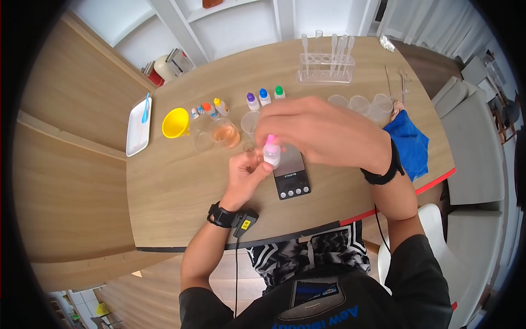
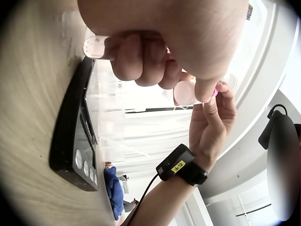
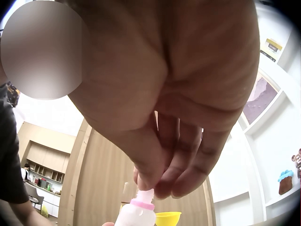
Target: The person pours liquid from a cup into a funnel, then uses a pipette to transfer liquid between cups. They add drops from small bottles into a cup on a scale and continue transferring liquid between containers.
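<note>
My left hand (image 1: 244,174) grips a small white dropper bottle (image 1: 271,157), held upright above the table. In the left wrist view, its curled lower fingers also hold a clear tube (image 2: 95,47), whose rounded end sticks out. My right hand (image 1: 326,131) reaches over from the right and pinches the bottle's pink cap (image 1: 271,140) between thumb and fingertips. In the right wrist view the bottle's pink collar (image 3: 142,204) shows just below those fingertips. Beneath the hands lies a black digital scale (image 1: 292,185), its plate partly covered by the right hand.
Purple-, blue- and green-capped bottles (image 1: 263,96) stand behind the hands. To the left are a cup of orange liquid (image 1: 226,134), a yellow funnel (image 1: 176,123) and a white tray (image 1: 132,135). A rack (image 1: 325,77) with pipettes, clear cups (image 1: 359,104) and a blue cloth (image 1: 408,143) sit farther right.
</note>
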A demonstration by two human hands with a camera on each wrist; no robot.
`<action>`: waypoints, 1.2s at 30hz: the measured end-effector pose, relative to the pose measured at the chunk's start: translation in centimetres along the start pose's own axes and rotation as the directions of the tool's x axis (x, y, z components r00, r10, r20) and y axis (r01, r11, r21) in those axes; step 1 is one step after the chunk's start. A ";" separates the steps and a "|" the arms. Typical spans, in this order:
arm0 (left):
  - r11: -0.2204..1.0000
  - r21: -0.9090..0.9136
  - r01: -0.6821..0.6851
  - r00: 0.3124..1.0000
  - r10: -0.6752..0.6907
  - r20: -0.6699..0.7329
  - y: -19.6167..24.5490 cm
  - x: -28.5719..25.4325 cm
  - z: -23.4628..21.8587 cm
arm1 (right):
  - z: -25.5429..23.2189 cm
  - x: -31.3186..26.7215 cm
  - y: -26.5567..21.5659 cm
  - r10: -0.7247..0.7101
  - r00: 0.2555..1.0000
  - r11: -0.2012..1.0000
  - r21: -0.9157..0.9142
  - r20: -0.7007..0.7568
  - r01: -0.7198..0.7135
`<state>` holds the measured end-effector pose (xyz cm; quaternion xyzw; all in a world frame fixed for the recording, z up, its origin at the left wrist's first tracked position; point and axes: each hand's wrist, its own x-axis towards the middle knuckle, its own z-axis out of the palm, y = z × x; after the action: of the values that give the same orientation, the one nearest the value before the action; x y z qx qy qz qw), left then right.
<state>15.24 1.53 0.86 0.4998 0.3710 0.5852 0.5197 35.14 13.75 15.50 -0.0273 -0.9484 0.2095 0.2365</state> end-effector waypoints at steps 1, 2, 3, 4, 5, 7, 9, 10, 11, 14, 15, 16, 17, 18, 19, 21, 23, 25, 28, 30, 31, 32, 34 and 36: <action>1.000 -0.029 -0.010 1.000 0.010 0.019 -0.2 0.0 -0.2 | -0.1 0.0 0.2 -0.031 1.000 1.000 -0.006 -0.006 0.030; 0.999 -0.037 -0.034 0.999 0.035 0.028 -0.5 0.1 -0.2 | -0.3 -0.1 0.4 -0.061 0.998 0.998 -0.013 -0.012 0.061; 0.999 -0.039 -0.030 0.999 0.031 0.032 -0.6 0.1 -0.2 | -0.8 -0.2 0.3 -0.043 0.998 0.999 -0.017 -0.053 0.042; 0.999 -0.041 -0.025 0.999 0.027 0.035 -0.5 0.2 -0.2 | -1.5 -0.2 0.1 -0.025 0.995 1.000 -0.021 -0.092 0.023; 0.999 -0.036 0.007 0.999 -0.006 0.033 -0.2 0.1 -0.3 | -2.3 -0.4 -0.1 -0.009 0.991 1.000 -0.026 -0.130 0.005; 0.999 -0.027 0.031 0.999 -0.030 0.030 0.3 0.2 -0.2 | -4.3 -1.4 -0.3 0.117 0.980 0.993 -0.003 -0.164 -0.119; 1.000 -0.004 0.010 1.000 -0.010 0.014 0.4 0.2 0.1 | -6.3 -2.6 -0.5 0.214 0.961 0.976 -0.009 -0.176 -0.219; 1.000 0.014 -0.003 1.000 0.003 0.001 0.4 0.2 0.2 | -7.4 -3.3 -0.7 0.252 0.952 0.965 -0.029 -0.175 -0.260; 0.999 0.047 -0.023 0.999 0.024 -0.023 0.1 0.4 0.5 | -7.8 -4.0 -0.6 0.290 0.944 0.954 -0.030 -0.156 -0.298; 0.995 0.074 -0.060 0.997 0.063 -0.050 -0.4 0.6 0.2 | -6.6 -6.5 0.6 0.404 0.913 0.914 -0.010 -0.060 -0.405; 0.996 0.071 -0.060 0.997 0.064 -0.054 -0.8 0.6 0.1 | -5.6 -7.1 0.4 0.447 0.895 0.894 -0.045 0.004 -0.446; 0.996 0.069 -0.060 0.996 0.064 -0.059 -1.1 0.7 -0.1 | -4.5 -7.7 0.1 0.488 0.870 0.872 -0.086 0.065 -0.483; 0.997 0.067 -0.050 0.996 0.054 -0.069 -1.7 0.6 -0.4 | -3.1 -8.6 0.8 0.472 0.873 0.881 -0.116 0.122 -0.460; 0.997 0.065 -0.047 0.996 0.052 -0.073 -1.9 0.7 -0.4 | -1.7 -9.7 1.4 0.456 0.872 0.889 -0.142 0.177 -0.436; 0.997 0.063 -0.045 0.996 0.049 -0.077 -2.1 0.7 -0.5 | -0.7 -10.3 1.4 0.466 0.857 0.884 -0.142 0.218 -0.445; 0.998 0.060 -0.028 0.996 0.033 -0.086 -1.5 0.8 -0.2 | 0.9 -11.7 2.1 0.483 0.839 0.875 -0.140 0.251 -0.463; 0.998 0.057 0.036 0.993 -0.029 -0.118 0.1 0.8 0.5 | 1.6 -12.1 2.2 0.494 0.835 0.870 -0.139 0.244 -0.474; 0.997 0.041 0.067 0.989 -0.060 -0.138 0.7 0.8 0.7 | 1.9 -12.3 2.4 0.494 0.836 0.869 -0.134 0.238 -0.476; 1.000 0.014 0.027 0.991 -0.025 -0.132 0.1 0.9 0.6 | 1.5 -11.8 2.2 0.496 0.836 0.868 -0.150 0.236 -0.473; 1.000 0.013 0.013 0.992 -0.011 -0.128 -0.3 0.9 0.4 | 0.9 -10.6 1.4 0.522 0.819 0.852 -0.187 0.240 -0.488; 1.000 0.015 0.006 0.992 -0.004 -0.127 -0.4 0.9 0.3 | 0.5 -9.7 0.9 0.517 0.829 0.855 -0.160 0.212 -0.492; 1.000 0.020 0.000 0.992 0.003 -0.127 -0.5 0.9 0.3 | 0.2 -8.4 0.2 0.514 0.838 0.857 -0.131 0.182 -0.498; 1.000 0.015 -0.001 0.992 0.003 -0.126 -0.7 0.9 0.3 | 0.0 -6.1 -1.0 0.480 0.870 0.877 -0.060 0.115 -0.477; 1.000 -0.003 0.003 0.993 -0.004 -0.120 -0.7 1.0 0.3 | 0.3 -3.9 -1.8 0.412 0.911 0.911 0.018 0.027 -0.412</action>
<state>15.76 2.60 0.48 0.4622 0.4015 0.6138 0.4983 38.49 11.37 14.29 -0.2215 -0.9214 0.2661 0.1764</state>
